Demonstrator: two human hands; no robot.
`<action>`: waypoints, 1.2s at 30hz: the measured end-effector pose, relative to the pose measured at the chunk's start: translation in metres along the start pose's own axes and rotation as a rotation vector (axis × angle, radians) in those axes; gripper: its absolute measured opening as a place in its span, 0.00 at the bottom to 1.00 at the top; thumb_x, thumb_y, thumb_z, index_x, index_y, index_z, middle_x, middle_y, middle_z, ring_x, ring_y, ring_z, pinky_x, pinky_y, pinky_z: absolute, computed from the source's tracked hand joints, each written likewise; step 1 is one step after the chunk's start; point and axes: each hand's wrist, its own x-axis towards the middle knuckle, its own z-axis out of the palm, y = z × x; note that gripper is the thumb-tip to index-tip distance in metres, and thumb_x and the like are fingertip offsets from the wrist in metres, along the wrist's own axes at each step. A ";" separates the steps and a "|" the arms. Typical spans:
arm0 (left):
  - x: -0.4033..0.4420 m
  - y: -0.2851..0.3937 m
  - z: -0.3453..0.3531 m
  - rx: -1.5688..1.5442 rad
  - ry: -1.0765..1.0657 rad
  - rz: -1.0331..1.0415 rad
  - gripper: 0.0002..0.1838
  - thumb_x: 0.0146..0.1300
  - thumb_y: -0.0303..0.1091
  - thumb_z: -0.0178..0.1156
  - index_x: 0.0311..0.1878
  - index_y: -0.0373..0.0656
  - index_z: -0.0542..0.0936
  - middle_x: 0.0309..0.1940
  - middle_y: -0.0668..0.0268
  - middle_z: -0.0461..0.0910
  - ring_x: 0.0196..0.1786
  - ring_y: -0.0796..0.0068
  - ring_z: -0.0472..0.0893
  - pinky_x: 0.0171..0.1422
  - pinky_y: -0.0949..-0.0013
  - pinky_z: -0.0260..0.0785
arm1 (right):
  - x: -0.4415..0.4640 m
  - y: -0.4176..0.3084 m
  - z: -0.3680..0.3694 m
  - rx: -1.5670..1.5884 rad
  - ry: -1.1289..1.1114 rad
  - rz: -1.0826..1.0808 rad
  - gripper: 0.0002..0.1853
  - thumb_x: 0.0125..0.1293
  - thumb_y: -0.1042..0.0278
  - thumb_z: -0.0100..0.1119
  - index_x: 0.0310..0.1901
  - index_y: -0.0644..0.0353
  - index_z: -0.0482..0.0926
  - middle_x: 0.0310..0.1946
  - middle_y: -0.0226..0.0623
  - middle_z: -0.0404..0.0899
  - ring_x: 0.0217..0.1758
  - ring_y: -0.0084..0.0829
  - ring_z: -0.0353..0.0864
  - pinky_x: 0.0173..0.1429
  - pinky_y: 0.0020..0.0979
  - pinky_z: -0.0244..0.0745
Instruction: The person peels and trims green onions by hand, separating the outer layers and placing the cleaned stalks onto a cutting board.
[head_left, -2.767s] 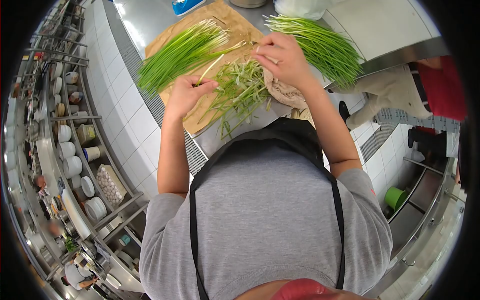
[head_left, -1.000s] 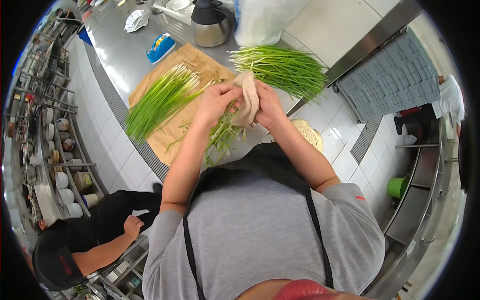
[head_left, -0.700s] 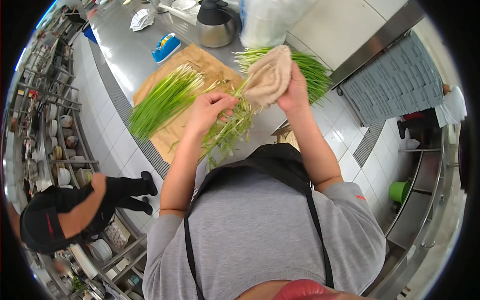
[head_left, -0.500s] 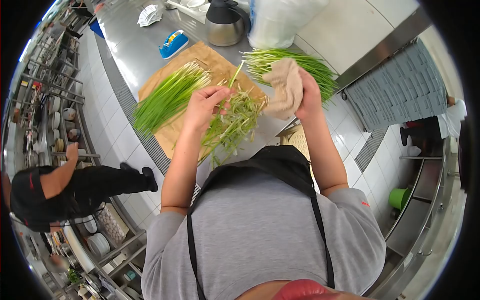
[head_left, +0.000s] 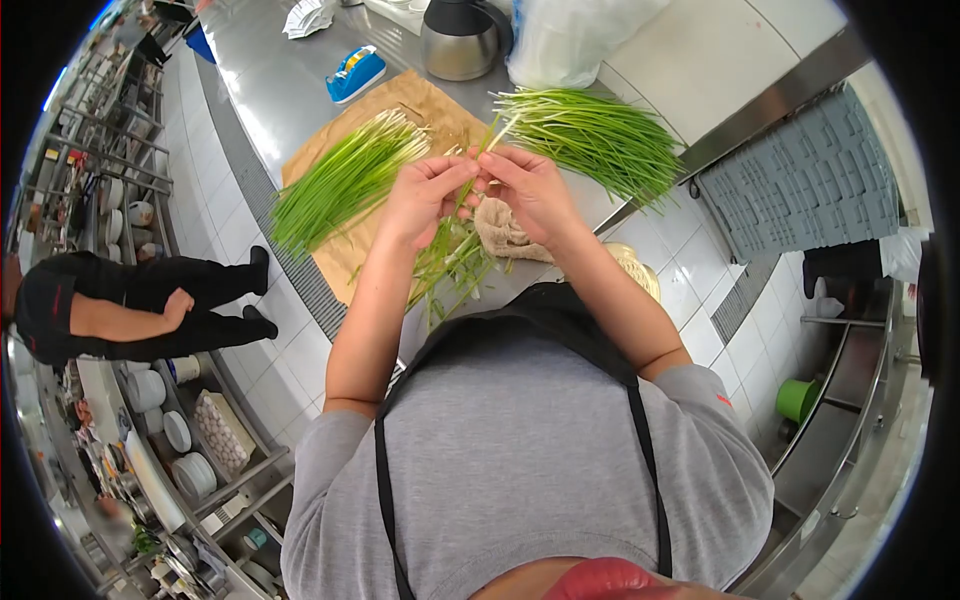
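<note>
Shiny steel counter [head_left: 285, 65] beneath, left hand [head_left: 428, 198] and right hand [head_left: 535, 196] share a narrow grip on a slender green-and-white stalk [head_left: 487, 138] between two long green bundles [head_left: 345, 190] (seemingly cleaning it, the next move wanting a light pull).

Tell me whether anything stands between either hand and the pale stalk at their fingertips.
Nothing visible does: the left hand and right hand meet at the pale stalk. The cloth lies below the right hand in view, not in between.
</note>
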 end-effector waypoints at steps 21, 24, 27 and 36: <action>-0.044 -0.031 -0.043 0.349 0.116 -0.107 0.06 0.53 0.30 0.59 0.28 0.36 0.78 0.19 0.69 0.75 0.21 0.84 0.72 0.25 0.82 0.63 | 0.020 -0.220 -0.076 -1.565 0.171 -0.739 0.07 0.56 0.68 0.54 0.32 0.61 0.77 0.29 0.33 0.77 0.35 0.26 0.74 0.40 0.25 0.68; -0.045 -0.033 -0.046 0.340 0.094 -0.090 0.06 0.51 0.30 0.61 0.28 0.36 0.78 0.19 0.71 0.74 0.21 0.86 0.71 0.25 0.82 0.63 | 0.063 -0.178 -0.095 -2.054 -0.080 -0.717 0.08 0.54 0.65 0.56 0.34 0.58 0.78 0.28 0.37 0.75 0.37 0.35 0.74 0.41 0.32 0.69; -0.042 -0.032 -0.040 0.280 0.044 -0.045 0.06 0.51 0.29 0.62 0.28 0.36 0.78 0.19 0.72 0.74 0.21 0.87 0.70 0.25 0.82 0.62 | 0.092 -0.122 -0.116 -2.103 -0.190 -0.630 0.11 0.53 0.63 0.56 0.33 0.60 0.78 0.29 0.39 0.74 0.37 0.40 0.73 0.41 0.36 0.69; -0.032 -0.054 -0.026 0.849 0.223 0.233 0.10 0.47 0.33 0.63 0.32 0.40 0.78 0.24 0.65 0.75 0.23 0.76 0.74 0.26 0.74 0.65 | 0.067 -0.084 -0.060 -1.389 -0.201 -0.531 0.10 0.54 0.62 0.57 0.32 0.59 0.79 0.27 0.35 0.74 0.30 0.29 0.73 0.35 0.25 0.67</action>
